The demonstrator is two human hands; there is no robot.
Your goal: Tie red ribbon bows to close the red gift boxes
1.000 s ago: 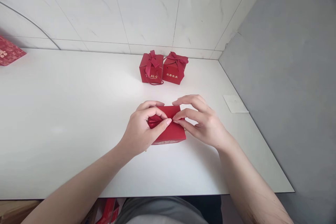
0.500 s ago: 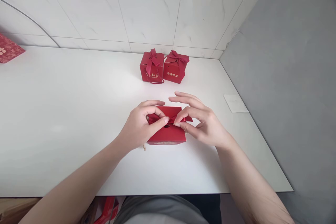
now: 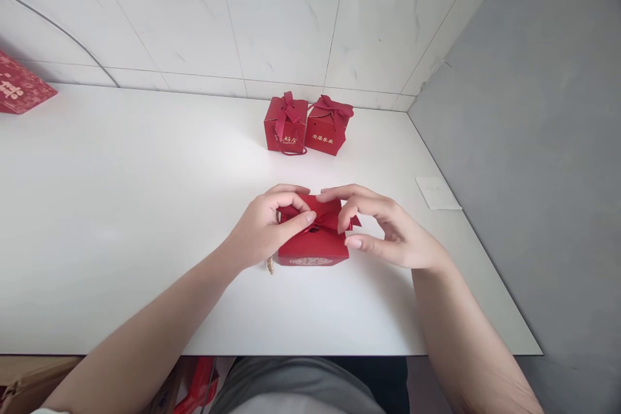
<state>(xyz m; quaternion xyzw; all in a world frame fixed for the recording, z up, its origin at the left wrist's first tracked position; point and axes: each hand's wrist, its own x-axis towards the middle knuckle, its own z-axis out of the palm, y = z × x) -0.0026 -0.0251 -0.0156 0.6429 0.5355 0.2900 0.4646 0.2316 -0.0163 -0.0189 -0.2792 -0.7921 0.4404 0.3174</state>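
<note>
Nearest the person, at the worktop's (image 3: 121, 259) front-centre, sits a small red gift box (image 3: 314, 248) w/ a gold emblem on its near face. Both hands are on its top. Left hand (image 3: 262, 233) is curled at the box's left side, thumb and forefinger pinched on the left loop of the red bow (image 3: 323, 217). Right hand (image 3: 388, 233) arches over the right side, fingertips (image 3: 345, 226) pressing down on the bow's right loop, thumb held out free just beside the box's right edge; not closed round anything. A short tan cord end (image 3: 270, 266) shows at the box's lower-left corner, on the worktop.

Farther back, approx. centre, two finished red gift boxes w/ bows stand touching: left one (image 3: 285, 125), right one (image 3: 330, 126), both w/ gold lettering. Right of the hands, near the grey wall (image 3: 533, 142), lies a small white card (image 3: 437, 193). Far left edge: part of a patterned red box (image 3: 22, 85).
</note>
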